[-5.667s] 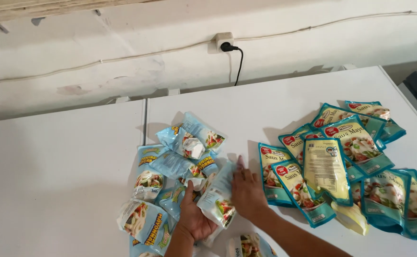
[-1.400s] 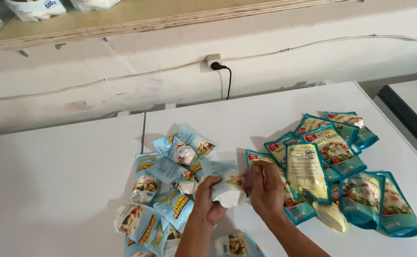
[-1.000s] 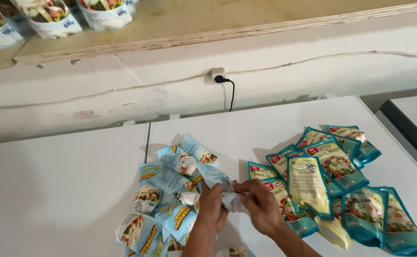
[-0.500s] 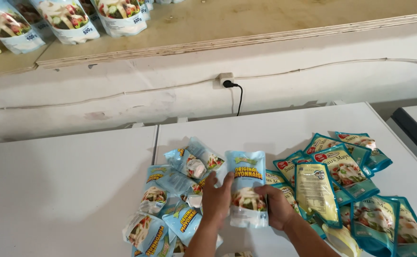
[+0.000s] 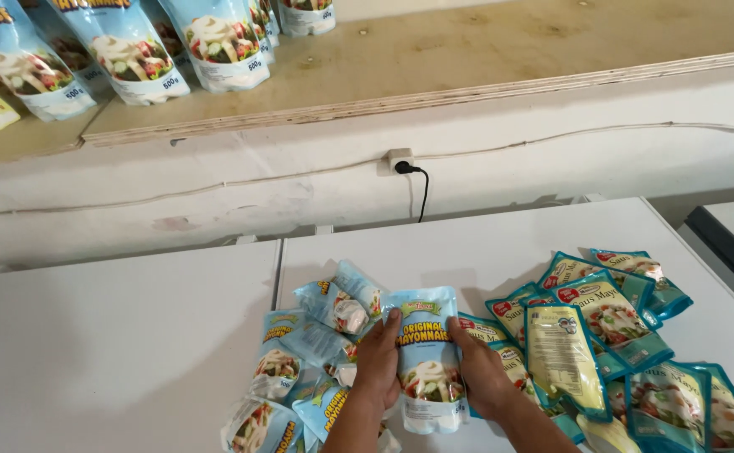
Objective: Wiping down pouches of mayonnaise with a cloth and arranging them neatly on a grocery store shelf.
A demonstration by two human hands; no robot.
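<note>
Raised since half a second ago: pouch (image 5: 427, 356), upright between my left hand (image 5: 378, 369) and right hand (image 5: 480, 377), both clamped on its side edges. Soft, slick, bottom-heavy; grasp side seams. Blue pile (image 5: 316, 352) left, teal pile (image 5: 618, 335) right

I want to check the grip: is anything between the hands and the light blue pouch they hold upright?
Nothing visible. The left hand and right hand press directly on the sides of the light blue pouch. Other pouches lie beside and below it on the white table.
</note>
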